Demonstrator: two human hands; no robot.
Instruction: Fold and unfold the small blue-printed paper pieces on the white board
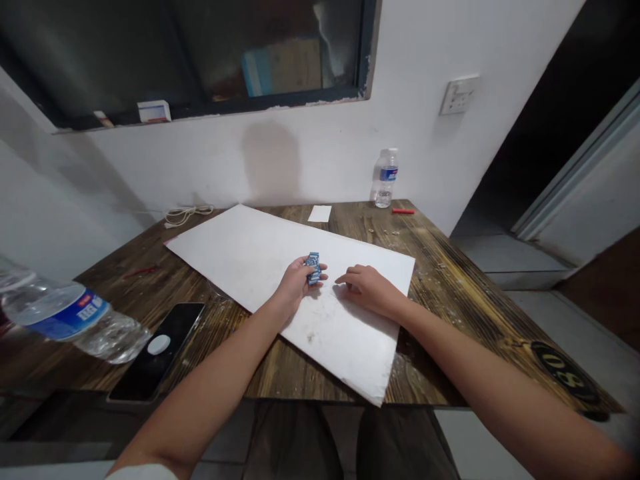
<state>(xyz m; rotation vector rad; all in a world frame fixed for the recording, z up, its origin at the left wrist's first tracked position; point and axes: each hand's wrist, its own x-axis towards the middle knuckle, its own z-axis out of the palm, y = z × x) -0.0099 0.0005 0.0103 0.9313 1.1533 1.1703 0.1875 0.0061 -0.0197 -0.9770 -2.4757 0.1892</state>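
Bottle (65,313) nearest; left hand (297,283) holds blue item (313,268) inside board's edges (235,260).

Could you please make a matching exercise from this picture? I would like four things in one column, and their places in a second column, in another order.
Things
1. Small blue-and-white object
2. Right hand
3. Plastic water bottle
4. Black smartphone

Places
A. Upright near the far edge of the wooden table
B. Flat beside the white board
C. Held in the left hand
D. Resting on the white board

Pairs: 1-C, 2-D, 3-A, 4-B
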